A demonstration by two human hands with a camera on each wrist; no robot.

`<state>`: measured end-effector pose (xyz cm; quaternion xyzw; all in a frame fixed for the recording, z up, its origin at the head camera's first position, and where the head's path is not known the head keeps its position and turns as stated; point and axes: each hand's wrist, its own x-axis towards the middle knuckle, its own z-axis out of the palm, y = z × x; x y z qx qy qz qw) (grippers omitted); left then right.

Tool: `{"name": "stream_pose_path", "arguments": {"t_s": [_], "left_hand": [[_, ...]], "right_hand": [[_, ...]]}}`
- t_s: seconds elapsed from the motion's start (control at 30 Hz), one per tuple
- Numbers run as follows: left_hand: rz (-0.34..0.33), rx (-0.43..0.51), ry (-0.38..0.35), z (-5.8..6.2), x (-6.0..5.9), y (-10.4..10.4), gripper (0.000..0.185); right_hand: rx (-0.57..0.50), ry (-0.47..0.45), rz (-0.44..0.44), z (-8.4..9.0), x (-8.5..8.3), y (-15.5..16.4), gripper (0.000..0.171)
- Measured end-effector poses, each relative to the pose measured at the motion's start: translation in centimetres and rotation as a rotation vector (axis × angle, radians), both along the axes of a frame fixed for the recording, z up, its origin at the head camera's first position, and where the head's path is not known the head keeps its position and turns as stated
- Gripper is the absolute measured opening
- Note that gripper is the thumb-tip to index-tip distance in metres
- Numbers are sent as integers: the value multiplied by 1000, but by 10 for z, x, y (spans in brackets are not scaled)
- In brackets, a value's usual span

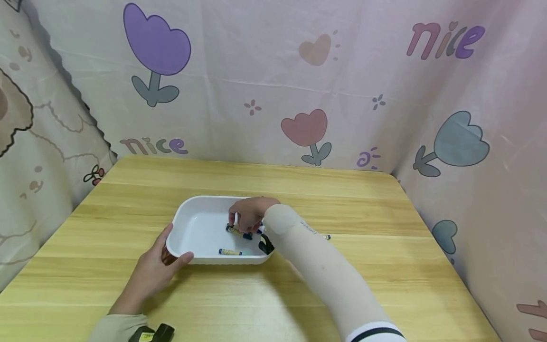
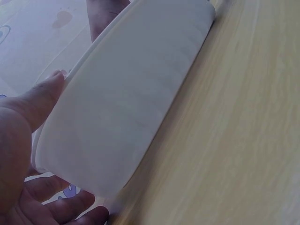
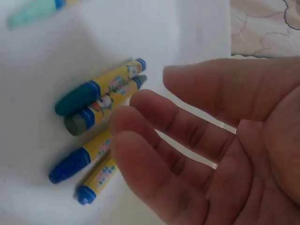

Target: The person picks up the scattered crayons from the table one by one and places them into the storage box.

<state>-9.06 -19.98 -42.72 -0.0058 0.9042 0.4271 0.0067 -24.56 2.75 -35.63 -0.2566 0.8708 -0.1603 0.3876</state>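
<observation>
Wooden table (image 1: 363, 213) with pastel tulip curtains around it, left hand (image 1: 151, 273) gripping the white tray (image 1: 196, 223) at its near-left corner while the right hand (image 1: 249, 213), fingers loose and empty, hovers over crayons (image 3: 101, 101) lying flat side by side, long axes left-right.

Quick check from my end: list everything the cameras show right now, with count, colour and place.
tray: one, white, rectangular, on the table centre.
crayons: four lying together in the tray under the right hand, yellow wrappers, tips teal, grey and two blue; a fifth, pale teal, lies apart; the head view also shows one near the tray's front wall.
crayon outside the tray: one, partly hidden behind the right forearm, on the table.
table: one, light wood.
printed cloth: pinkish, tulips and "nice", behind and at both sides.
left hand: grips the tray's near left corner.
right hand: inside the tray, fingers relaxed just above the crayons, holding nothing.
</observation>
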Motion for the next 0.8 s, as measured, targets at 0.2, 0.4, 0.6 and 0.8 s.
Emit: {"name": "stream_pose_path", "arguments": {"t_s": [0.2,0.4,0.6,0.8], "left_hand": [[-4,-2,5,0,0,-1,98],[-8,-1,3,2,-1,-1,97],[-9,-10,16,3,-2,-1,97],[-4,-7,1,2,-1,1,98]], "right_hand": [[-63,-5,-38,8,-6,11,28],[-117,26,-68,18,-14,33,29],[-169,90,-78,23,-21,58,32],[-199,112,-107,24,-22,83,29]]}}
